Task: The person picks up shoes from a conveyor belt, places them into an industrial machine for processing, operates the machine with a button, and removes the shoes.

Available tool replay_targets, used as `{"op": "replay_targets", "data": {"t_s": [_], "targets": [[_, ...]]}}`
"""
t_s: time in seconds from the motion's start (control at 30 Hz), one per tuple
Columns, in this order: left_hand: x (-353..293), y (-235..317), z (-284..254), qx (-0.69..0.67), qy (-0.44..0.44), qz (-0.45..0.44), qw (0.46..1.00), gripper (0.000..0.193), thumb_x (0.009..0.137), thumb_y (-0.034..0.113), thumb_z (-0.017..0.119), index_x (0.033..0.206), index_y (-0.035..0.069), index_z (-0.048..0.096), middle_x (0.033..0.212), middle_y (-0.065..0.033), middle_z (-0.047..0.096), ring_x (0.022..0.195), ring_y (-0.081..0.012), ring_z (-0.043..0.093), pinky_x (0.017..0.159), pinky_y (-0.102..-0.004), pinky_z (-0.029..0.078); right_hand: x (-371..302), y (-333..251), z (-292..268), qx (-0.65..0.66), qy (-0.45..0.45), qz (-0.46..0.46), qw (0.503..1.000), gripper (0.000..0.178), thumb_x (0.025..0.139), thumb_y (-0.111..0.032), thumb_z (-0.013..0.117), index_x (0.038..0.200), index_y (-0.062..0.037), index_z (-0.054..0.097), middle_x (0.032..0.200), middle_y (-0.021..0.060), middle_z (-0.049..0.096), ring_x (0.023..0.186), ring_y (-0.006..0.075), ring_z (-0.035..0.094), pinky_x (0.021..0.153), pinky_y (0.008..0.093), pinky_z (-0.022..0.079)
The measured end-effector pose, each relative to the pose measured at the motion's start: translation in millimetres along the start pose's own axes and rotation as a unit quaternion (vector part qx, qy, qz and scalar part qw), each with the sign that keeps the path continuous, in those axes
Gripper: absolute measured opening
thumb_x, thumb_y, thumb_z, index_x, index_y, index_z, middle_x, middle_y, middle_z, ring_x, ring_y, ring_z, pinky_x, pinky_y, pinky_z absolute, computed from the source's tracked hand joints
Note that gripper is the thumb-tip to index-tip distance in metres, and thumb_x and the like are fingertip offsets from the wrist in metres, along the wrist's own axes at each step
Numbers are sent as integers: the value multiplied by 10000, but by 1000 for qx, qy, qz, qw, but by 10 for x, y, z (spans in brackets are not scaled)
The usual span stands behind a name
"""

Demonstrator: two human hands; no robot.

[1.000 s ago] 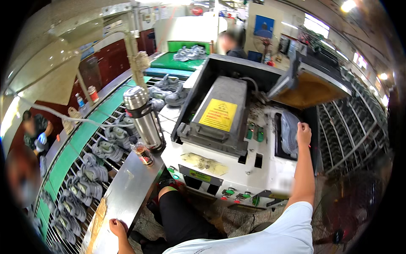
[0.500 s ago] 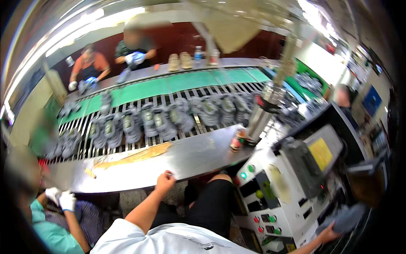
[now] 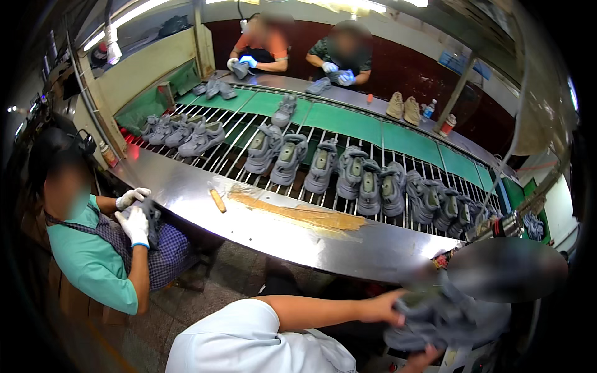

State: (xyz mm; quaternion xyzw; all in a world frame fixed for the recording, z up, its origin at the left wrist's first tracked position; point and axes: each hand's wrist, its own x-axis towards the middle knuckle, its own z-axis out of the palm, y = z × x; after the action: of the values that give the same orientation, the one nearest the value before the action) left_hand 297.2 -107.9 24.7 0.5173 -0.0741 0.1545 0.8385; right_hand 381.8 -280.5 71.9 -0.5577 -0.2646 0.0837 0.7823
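At the lower right, grey lace-up sneakers (image 3: 451, 317) are held in front of me, smeared by motion; I cannot tell for sure whether there are one or two. My left hand (image 3: 382, 308) reaches across to the right, its fingers closed on the near side of a sneaker. My right hand (image 3: 424, 359) grips from below, partly cut off by the lower edge. A dark blurred patch covers the far end of what I hold.
Rows of grey sneakers (image 3: 320, 168) stand on a roller conveyor (image 3: 242, 140) beyond a metal bench (image 3: 273, 239) with torn brown tape (image 3: 292, 214). A gloved co-worker (image 3: 93, 242) sits at left with a grey shoe; two people work across the conveyor.
The view has swung left, leaving the white machine mostly out of sight. My left hand has gone from the bench edge to the grey sneaker, and my right hand has brought it inward.
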Motion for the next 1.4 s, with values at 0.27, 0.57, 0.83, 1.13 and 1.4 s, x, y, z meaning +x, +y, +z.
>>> {"op": "replay_targets", "data": {"t_s": [0.27,0.57,0.83,1.13,1.4], "targets": [[-2163,934,-2074,-308,401,189,841,769,758,361,690,1358,-18,392,1330,-147,504,1201,-297,508,1045,-438,396,114,846,2046,-136,-540,115,823,243,808,-159,615,996,-10,656,1052,136,630,995,263,601,869,342,463],[-3430,2831,-4867,90,682,253,680,527,719,51,701,1202,9,494,1043,-121,620,934,-247,613,845,-362,505,-715,3148,1471,-343,-811,351,318,356,900,-312,501,1118,-78,656,1087,102,667,1044,252,609,893,370,463],[-3223,2505,-5694,313,729,41,607,749,601,49,744,1293,48,457,1129,-116,580,998,-225,565,889,-333,447,-1050,3375,1159,-364,-816,382,234,370,887,-318,506,1138,-86,647,1121,105,650,1060,261,602,901,380,461],[-2493,1073,-4271,481,685,29,547,107,783,82,600,878,39,622,773,-66,593,738,-173,564,715,-286,463,-1150,3502,839,-367,-826,333,269,389,874,-325,512,1160,-94,638,1160,109,632,1079,270,593,909,392,458],[-1790,287,-3168,623,551,-88,548,40,721,81,627,746,63,652,697,-94,630,629,-223,612,619,-308,494,-1350,3767,657,-312,-845,320,294,408,861,-331,517,1180,-102,630,1195,112,615,1095,278,586,917,403,456]]}}
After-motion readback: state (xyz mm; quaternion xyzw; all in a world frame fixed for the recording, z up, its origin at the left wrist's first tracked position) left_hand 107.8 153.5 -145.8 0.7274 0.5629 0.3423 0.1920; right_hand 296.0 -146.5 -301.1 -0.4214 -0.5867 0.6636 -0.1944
